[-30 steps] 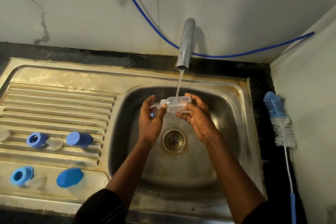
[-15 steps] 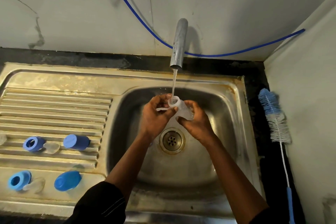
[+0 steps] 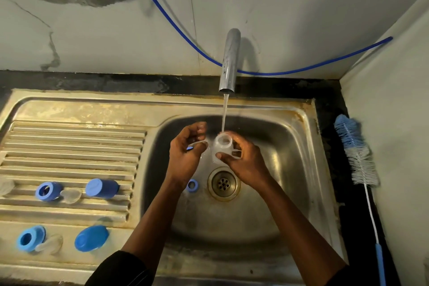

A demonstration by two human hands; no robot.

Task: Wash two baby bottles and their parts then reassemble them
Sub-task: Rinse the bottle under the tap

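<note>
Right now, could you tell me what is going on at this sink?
A person is rinsing a clear baby bottle under the running tap: the right hand holds it mouth up in the stream. The left hand pinches a thin clear piece beside it. A small blue ring lies in the basin by the drain. On the drainboard lie two blue collars, two blue caps and clear teats, not yet reassembled. A bottle brush rests on the counter at the right.

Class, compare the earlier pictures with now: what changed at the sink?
The clear plastic bottle turned from sideways to mouth-up under the stream. The right hand grips it; the left hand came off its body and pinches a thin clear strip. Blue parts on the drainboard stayed.
</note>
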